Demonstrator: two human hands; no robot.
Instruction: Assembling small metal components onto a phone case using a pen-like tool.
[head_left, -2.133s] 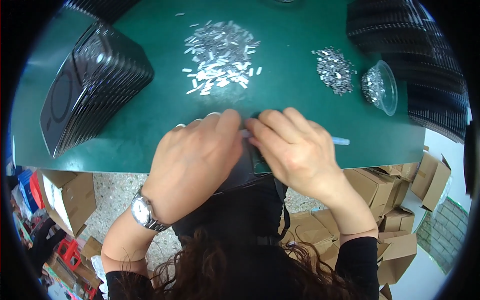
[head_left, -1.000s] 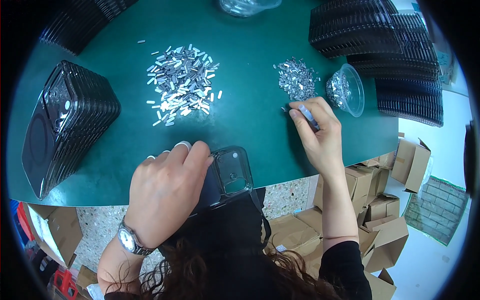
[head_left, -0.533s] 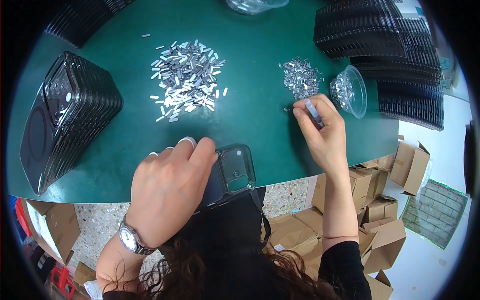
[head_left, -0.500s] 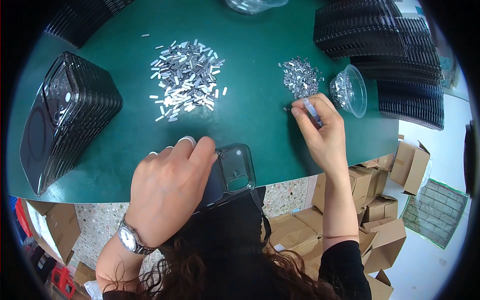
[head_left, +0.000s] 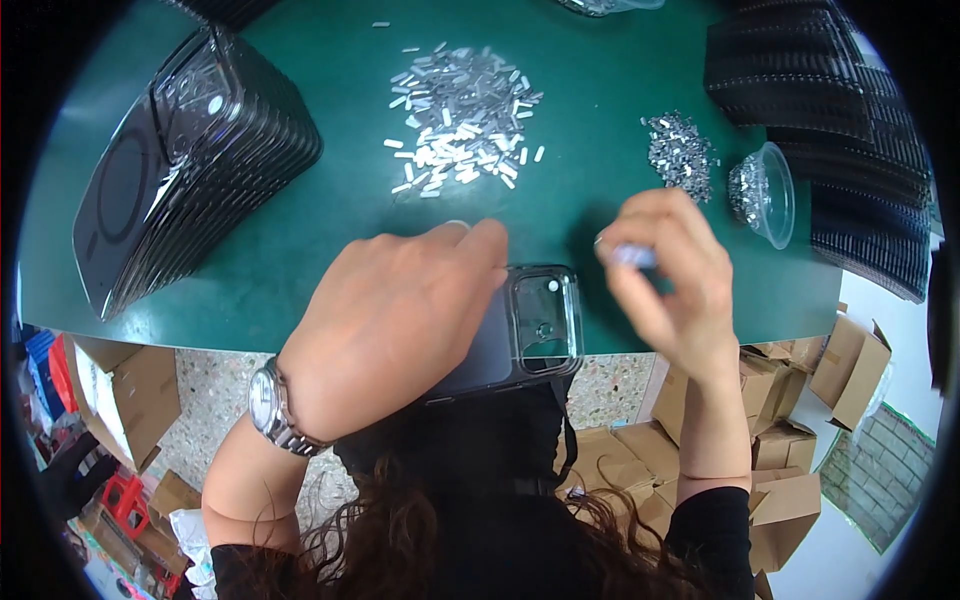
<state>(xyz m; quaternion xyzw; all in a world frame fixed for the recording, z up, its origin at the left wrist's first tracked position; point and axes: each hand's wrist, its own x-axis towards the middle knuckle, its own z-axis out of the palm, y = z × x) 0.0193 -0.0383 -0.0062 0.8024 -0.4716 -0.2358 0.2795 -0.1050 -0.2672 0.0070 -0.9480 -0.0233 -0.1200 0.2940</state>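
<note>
My left hand (head_left: pixel 390 320) grips a clear phone case with a dark back (head_left: pixel 530 335) at the near edge of the green table (head_left: pixel 300 230); the case's camera cutout faces up. My right hand (head_left: pixel 665 275) is raised just right of the case, its fingers pinched on a small pale piece (head_left: pixel 630 255). A watch sits on my left wrist.
A heap of small silver strips (head_left: pixel 460 105) lies at the table's middle. A smaller pile of metal bits (head_left: pixel 678 152) and a clear cup of them (head_left: pixel 762 192) sit right. Stacks of dark cases stand left (head_left: pixel 180 170) and right (head_left: pixel 830 130). Cardboard boxes (head_left: pixel 800 440) fill the floor.
My right hand has come back from the pile of metal bits toward the case, holding a small piece. My left hand has kept hold of the case at the table edge.
</note>
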